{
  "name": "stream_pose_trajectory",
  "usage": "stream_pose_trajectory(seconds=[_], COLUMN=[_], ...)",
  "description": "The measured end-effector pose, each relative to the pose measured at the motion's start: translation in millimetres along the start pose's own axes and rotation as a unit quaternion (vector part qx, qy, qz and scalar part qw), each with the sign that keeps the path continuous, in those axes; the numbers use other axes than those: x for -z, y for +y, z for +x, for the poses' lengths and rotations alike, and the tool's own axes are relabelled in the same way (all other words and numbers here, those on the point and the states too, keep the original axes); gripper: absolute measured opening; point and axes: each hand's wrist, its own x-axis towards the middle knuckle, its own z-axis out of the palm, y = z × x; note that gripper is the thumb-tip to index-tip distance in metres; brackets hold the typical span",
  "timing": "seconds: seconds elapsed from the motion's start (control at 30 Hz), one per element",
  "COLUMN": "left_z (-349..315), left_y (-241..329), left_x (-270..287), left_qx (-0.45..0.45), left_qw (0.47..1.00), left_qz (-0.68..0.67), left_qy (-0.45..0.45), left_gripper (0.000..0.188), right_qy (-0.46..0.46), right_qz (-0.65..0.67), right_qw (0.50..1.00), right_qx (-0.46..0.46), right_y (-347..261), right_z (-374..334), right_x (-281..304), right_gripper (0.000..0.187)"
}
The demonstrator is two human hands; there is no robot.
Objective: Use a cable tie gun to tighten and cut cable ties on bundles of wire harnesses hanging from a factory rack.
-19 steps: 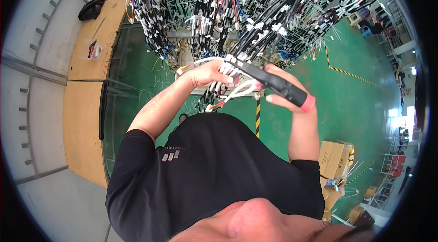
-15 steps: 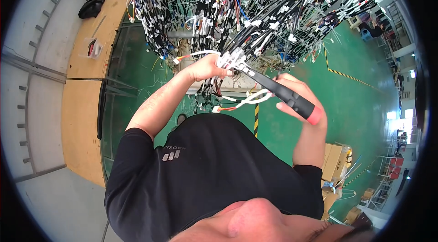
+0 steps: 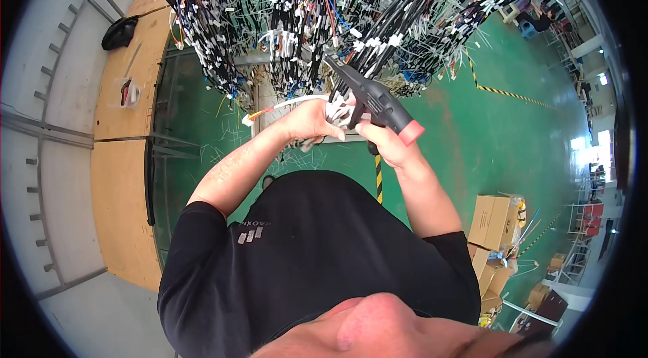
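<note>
1. My tool [image 3: 383, 104] is black along its body, with a pinkish-red end.
2. The wire bundle [image 3: 339, 112] I hold is mostly white.
3. The loose lead [image 3: 297, 99] is white, with yellow, orange and red strands and a white connector [image 3: 247, 120].
4. The hanging harnesses [image 3: 282, 41] mix black and white, flecked with blue and red.
5. My shirt [image 3: 317, 243] is black, with small pale slanted blocks on the chest.
6. The floor [image 3: 452, 176] is green; its tape [image 3: 379, 181] is striped yellow and black.
7. The table [image 3: 123, 182] is light tan, the bag [image 3: 119, 33] black.
8. The cardboard box [image 3: 491, 223] is brown.
</note>
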Motion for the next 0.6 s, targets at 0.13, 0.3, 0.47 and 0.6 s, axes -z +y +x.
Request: stream_pose_trajectory(seconds=[0.13,0.3,0.47,0.6], left_z=[-5.0,-7.2,-17.5,-22.0], left_y=[1.7,-13.2,-12.7,-10.1], left_x=[-8.8,12.6,35.1,39.1], left_qx=[-0.087,-0.132,-0.114,-0.098], left_qw=[0.987,0.988,0.969,0.956], left_qz=[0.081,-0.059,-0.205,-0.248], left_qy=[0.104,0.06,-0.075,-0.124], left_gripper=[0.033,0.024,0.048,0.056], right_qy=[-0.027,-0.15,-0.196,-0.127], right_qz=[-0.037,-0.128,0.041,-0.048], right_qw=[0.999,0.979,0.979,0.985], right_qx=[-0.006,0.055,0.028,0.108], right_y=[8.6,-9.2,-27.3,-36.4], right_z=[3.4,-4.7,-19.9,-24.9], right_x=[9.3,33.2,54.6,74.0], right_gripper=[0.049,0.053,0.062,0.052])
